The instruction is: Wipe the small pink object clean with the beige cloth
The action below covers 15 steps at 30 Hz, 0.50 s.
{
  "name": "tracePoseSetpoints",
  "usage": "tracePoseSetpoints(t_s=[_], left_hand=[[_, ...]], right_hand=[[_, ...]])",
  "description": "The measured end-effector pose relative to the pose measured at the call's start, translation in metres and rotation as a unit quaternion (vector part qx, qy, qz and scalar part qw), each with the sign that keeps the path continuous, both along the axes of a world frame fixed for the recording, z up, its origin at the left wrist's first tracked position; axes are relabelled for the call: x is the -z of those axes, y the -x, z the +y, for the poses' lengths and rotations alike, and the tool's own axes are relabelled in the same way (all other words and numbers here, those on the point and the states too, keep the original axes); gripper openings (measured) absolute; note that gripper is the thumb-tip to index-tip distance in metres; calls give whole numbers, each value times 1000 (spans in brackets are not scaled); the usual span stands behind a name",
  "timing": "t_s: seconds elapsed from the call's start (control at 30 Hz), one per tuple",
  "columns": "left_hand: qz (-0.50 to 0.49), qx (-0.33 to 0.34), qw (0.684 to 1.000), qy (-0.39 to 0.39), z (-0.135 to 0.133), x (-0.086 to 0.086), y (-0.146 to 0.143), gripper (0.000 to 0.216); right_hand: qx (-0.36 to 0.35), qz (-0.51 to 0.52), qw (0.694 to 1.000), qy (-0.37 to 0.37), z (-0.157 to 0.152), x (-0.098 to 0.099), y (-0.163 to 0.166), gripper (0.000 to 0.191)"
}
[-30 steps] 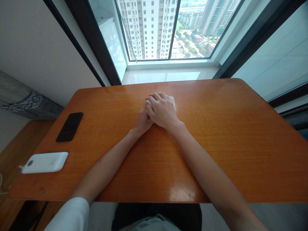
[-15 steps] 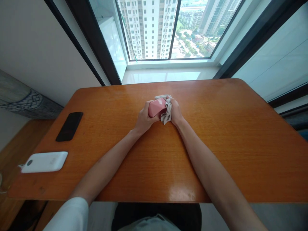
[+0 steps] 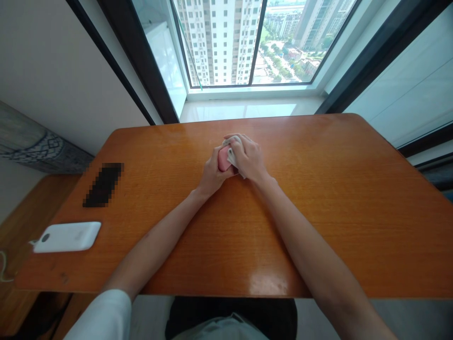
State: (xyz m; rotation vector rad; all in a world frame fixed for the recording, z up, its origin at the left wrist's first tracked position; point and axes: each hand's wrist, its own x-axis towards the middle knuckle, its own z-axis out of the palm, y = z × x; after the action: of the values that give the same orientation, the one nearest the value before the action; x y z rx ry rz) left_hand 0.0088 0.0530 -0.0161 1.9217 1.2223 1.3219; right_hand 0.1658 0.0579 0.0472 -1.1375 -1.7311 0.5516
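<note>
My left hand (image 3: 213, 171) is closed around the left side of a smooth pink object (image 3: 223, 159), whose exact kind I cannot make out. A light grey cloth (image 3: 232, 156) lies over the pink object's top and right side. My right hand (image 3: 250, 158) grips this cloth from above, its fingers curled over it and pressing it against the pink object. Both hands are close together above the far middle of the wooden table (image 3: 311, 198). Much of the cloth and the right part of the pink object are hidden under my right hand.
On the table's left side lie a black phone-like slab (image 3: 103, 185), pixelated, and a white rounded device (image 3: 68, 237) with a cable at its left end. Behind the table's far edge is a window (image 3: 247, 87) with a pale sill. A patterned curtain (image 3: 46, 146) hangs at left.
My right hand has moved left and over the top of the pink object, carrying the cloth across it. More of the pink surface is now covered. My left hand keeps its hold.
</note>
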Motion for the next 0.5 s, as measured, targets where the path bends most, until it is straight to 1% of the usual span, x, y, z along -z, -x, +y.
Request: tracePoseSetpoints(t_s=[0.03, 0.1, 0.13, 0.2, 0.27, 0.3, 0.37, 0.4, 0.43, 0.5], left_hand=[[8, -6, 1000, 1, 4, 5, 0, 57], [25, -27, 999, 3, 11, 14, 1, 42], [30, -36, 999, 4, 13, 17, 2, 35], [31, -43, 999, 5, 14, 18, 3, 29], [27, -32, 999, 3, 10, 13, 4, 36], [22, -25, 999, 4, 6, 9, 4, 43], [13, -21, 1000, 10, -1, -1, 3, 57], [10, -24, 1000, 14, -5, -6, 2, 59], [7, -26, 999, 16, -7, -9, 1, 59], [6, -27, 1000, 15, -10, -13, 1, 55]], right_hand=[[18, -86, 996, -30, -8, -7, 8, 40], [44, -220, 972, -75, -22, -18, 25, 37], [50, -261, 960, -89, -27, -20, 32, 37], [50, -284, 952, -102, -30, -22, 39, 38], [51, -236, 967, -86, -23, -17, 35, 38], [50, -187, 979, -67, -17, -12, 29, 38], [37, -49, 998, -11, 1, 2, 14, 42], [21, 36, 999, 22, 10, 11, 6, 45], [2, 122, 991, 59, 19, 19, -1, 48], [-24, 240, 962, 132, 30, 32, -11, 50]])
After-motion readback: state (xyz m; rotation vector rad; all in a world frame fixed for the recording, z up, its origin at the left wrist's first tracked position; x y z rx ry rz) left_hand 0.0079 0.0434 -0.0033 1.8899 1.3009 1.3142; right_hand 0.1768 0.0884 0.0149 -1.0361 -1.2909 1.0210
